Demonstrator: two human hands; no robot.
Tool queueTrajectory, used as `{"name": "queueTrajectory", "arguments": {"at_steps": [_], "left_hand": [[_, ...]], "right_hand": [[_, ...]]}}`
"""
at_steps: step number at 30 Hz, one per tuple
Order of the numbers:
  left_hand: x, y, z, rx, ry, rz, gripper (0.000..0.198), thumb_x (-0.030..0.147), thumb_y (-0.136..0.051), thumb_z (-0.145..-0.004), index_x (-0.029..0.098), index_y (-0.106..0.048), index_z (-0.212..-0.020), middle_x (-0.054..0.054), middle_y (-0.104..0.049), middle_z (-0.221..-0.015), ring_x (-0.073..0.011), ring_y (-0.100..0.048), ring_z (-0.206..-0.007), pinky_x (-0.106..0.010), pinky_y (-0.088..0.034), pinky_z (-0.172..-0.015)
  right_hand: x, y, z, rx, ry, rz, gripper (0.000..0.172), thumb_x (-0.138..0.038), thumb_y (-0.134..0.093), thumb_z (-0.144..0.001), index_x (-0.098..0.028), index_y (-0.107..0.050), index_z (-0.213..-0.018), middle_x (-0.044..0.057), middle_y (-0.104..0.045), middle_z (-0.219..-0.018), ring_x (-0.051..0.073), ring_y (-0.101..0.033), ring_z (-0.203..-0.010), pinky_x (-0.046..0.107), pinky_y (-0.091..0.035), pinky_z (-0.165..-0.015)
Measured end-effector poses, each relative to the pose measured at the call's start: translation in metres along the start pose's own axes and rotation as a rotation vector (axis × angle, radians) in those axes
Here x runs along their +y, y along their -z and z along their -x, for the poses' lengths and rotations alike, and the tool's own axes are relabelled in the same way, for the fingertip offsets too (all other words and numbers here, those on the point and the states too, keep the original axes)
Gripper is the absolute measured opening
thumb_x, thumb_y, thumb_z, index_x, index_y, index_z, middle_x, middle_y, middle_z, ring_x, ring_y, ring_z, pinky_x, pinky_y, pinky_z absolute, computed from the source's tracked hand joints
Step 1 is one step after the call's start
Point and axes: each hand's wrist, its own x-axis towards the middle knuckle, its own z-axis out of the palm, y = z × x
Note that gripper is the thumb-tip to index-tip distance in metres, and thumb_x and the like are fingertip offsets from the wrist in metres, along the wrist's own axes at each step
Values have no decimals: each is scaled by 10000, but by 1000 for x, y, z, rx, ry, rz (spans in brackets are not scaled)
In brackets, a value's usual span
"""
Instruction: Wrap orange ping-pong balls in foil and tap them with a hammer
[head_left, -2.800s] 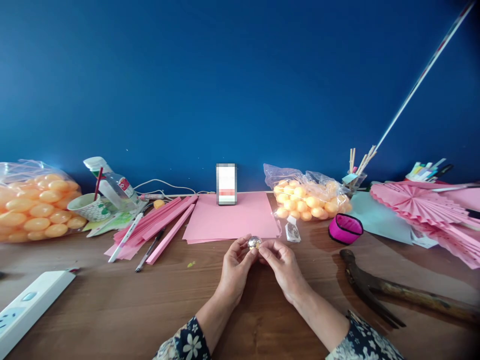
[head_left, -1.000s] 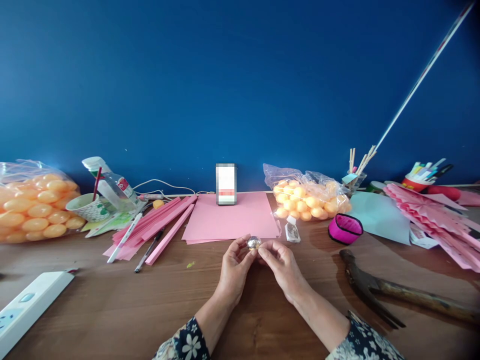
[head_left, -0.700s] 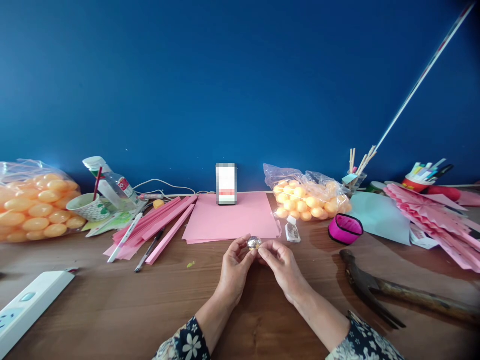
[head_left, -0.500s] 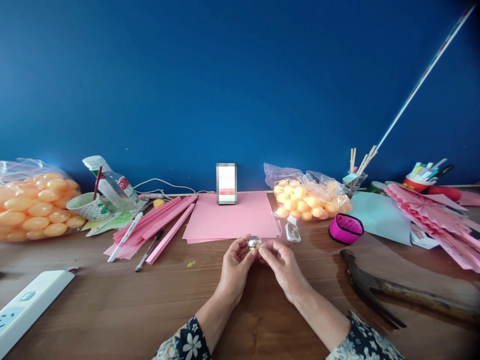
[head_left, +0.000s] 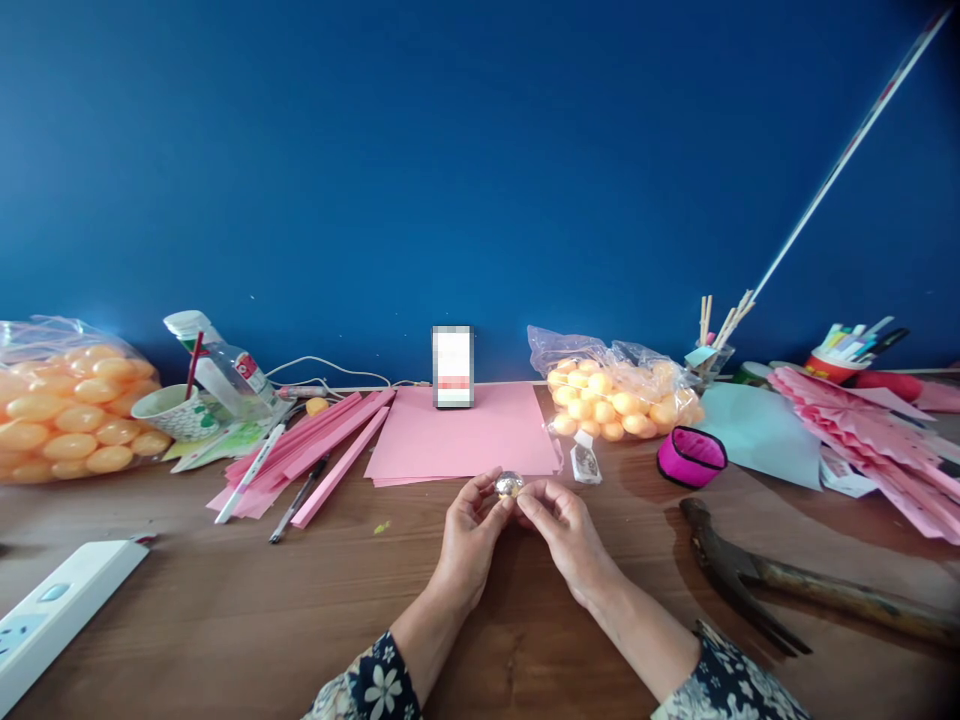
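Observation:
Between my two hands is a small shiny silver ball, with a bit of yellow showing at its lower edge. My left hand pinches it from the left between thumb and fingers. From the right, the thumb and fingertips of my right hand close on its other side. Just beyond the ball lie stacked sheets of pink paper. Near my right hand is a small clear packet whose dark contents I cannot make out.
A phone stands on the pink sheets. Bags of orange balls sit left and right. Pink strips, a pen and a power strip lie leftward. A claw hammer and a magenta band lie rightward.

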Motion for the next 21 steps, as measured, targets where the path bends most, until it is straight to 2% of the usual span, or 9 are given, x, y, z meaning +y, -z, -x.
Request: {"name": "queueTrajectory", "arguments": {"at_steps": [15, 18, 21], "left_hand": [[0, 0, 0, 9, -26, -19, 421, 225, -666, -688, 188, -556, -1093, -88, -624, -1078, -187, -602, -934, -329, -447, -859], [2, -1, 0, 2, -23, -17, 471, 216, -659, -698, 209, -527, -1150, -77, -622, -1094, -182, -598, -948, -322, -444, -863], [3, -2, 1, -18, -6, -21, 540, 216, -646, -711, 195, -475, -1223, -78, -660, -1010, -180, -612, -913, -339, -443, -866]], "right_hand": [[2, 2, 0, -9, -26, 23, 223, -386, -617, -756, -164, -602, -751, 27, -626, -746, 169, -575, -724, 305, -477, -714], [0, 1, 1, -18, -38, -1, 209, -369, -620, -758, -162, -602, -748, 29, -627, -747, 166, -575, -736, 302, -480, -722], [-1, 0, 1, -17, -68, -30, 209, -368, -631, -750, -161, -599, -741, 31, -633, -759, 171, -582, -765, 306, -487, -737]]}}
